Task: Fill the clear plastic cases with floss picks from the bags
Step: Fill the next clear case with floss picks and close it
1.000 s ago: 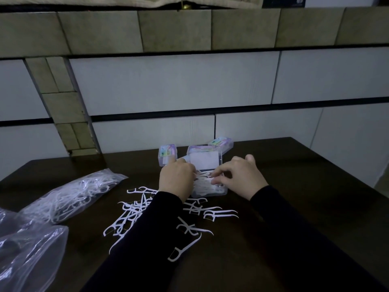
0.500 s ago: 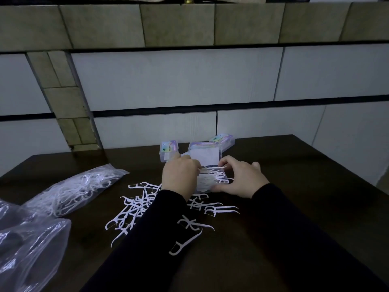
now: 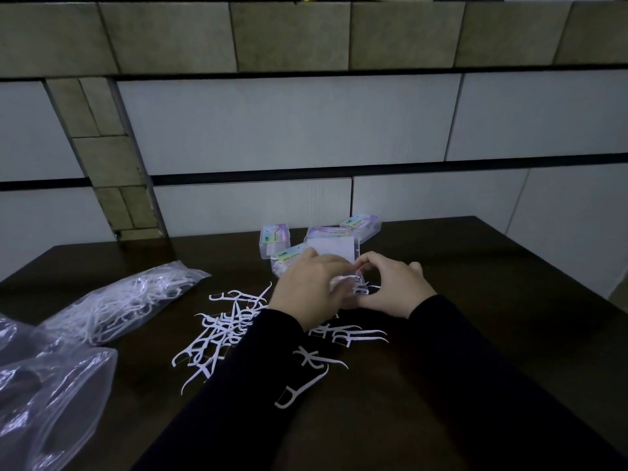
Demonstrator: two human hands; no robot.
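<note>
Two arms enter from the lower edge of the frame and reach toward its centre, each covered by a long black sleeve of plain, matte cloth. The left black sleeve [image 3: 238, 362] rises from the lower middle and ends in a snug cuff at the wrist, just below centre. The right black sleeve [image 3: 475, 362] fills much of the lower right and ends in a similar close cuff, slightly right of centre. No stripes, logos, buttons or seams can be made out in the dim light. The bare left hand [image 3: 307, 288] and bare right hand [image 3: 390, 288] wear no gloves, rings or watch.
</note>
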